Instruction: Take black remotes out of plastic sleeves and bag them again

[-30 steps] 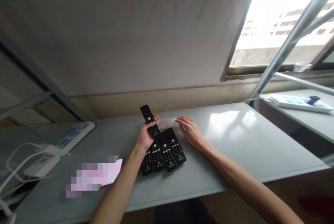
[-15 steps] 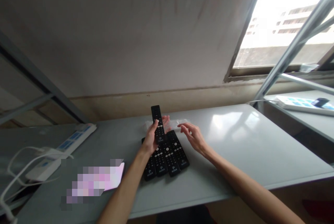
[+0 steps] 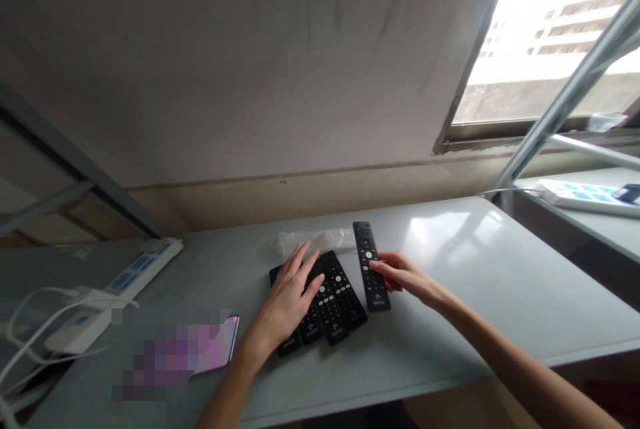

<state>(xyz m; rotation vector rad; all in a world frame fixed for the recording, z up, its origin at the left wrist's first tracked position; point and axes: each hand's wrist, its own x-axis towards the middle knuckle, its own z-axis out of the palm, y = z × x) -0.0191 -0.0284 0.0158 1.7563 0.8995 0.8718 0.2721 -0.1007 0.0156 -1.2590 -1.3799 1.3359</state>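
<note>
A black remote control (image 3: 373, 282) with a white button is gripped between the thumb and fingers of my right hand (image 3: 400, 272). It stands slightly tilted at the right of several similar black remotes (image 3: 334, 309), which lie side by side on the grey desk. My left hand (image 3: 295, 296) rests over those remotes with its fingers spread, hiding part of them. Behind the row lies a clear plastic bag (image 3: 320, 240), and the upper end of the held remote overlaps its right end.
A phone (image 3: 220, 346), partly blurred out, lies on the desk (image 3: 450, 309) at the left. Beyond it sits a white power strip (image 3: 145, 272) with white cables (image 3: 30, 342). Metal frame bars (image 3: 565, 109) rise on both sides, and a second power strip (image 3: 585, 197) is at the right.
The remote that my left hand held up has passed to my right hand and moved right. My left hand has dropped onto the row of remotes, fingers spread.
</note>
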